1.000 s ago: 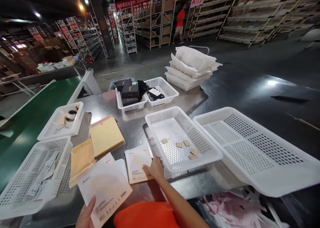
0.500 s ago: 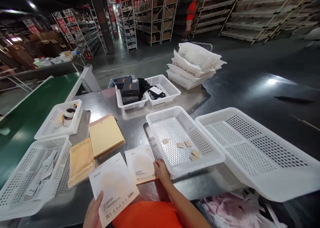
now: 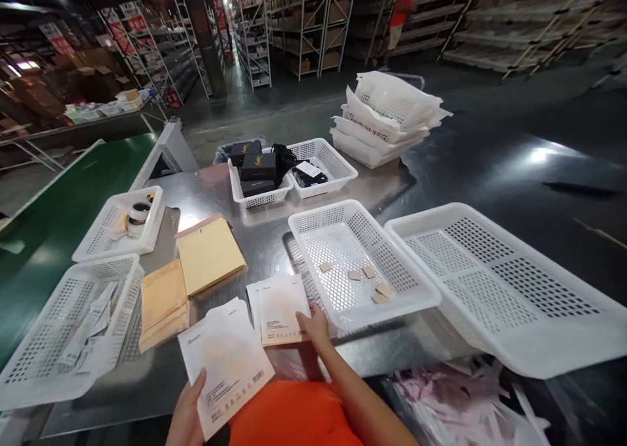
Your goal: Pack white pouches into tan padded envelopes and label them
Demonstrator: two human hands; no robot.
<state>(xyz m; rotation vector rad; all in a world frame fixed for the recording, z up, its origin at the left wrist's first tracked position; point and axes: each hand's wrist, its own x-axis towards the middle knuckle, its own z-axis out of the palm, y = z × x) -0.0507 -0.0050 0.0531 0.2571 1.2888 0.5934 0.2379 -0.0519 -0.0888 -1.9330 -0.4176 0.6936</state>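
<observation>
- White packets (image 3: 225,361), several fanned together, are in the left hand (image 3: 189,407) at the lower left of centre. Its thumb lies flat across the front packet; the other fingers are hidden behind, closed on the bundle.
- Right hand (image 3: 316,327), lower centre: thumb and fingertips pinch the lower right edge of the top packet (image 3: 281,309) on a pile (image 3: 253,296). That packet sits a little to the right of those beneath.
- Metal table (image 3: 267,250) under the pile. Left of it lie brown envelopes (image 3: 165,299) and a yellow stack (image 3: 210,256), side by side.
- Just right of the right hand, a mesh basket (image 3: 392,314) holds five small beige pieces (image 3: 369,272). A larger basket (image 3: 548,354) stands against it at the right of the frame.
- Far left: one basket (image 3: 93,234) with tape rolls (image 3: 141,209), another (image 3: 46,397) with slim wrapped items (image 3: 93,322).
- Upper centre: black boxes (image 3: 258,166) in a basket (image 3: 267,199).
- Upper right: a person (image 3: 402,5) in orange, blurred, beside shelves (image 3: 450,15).
</observation>
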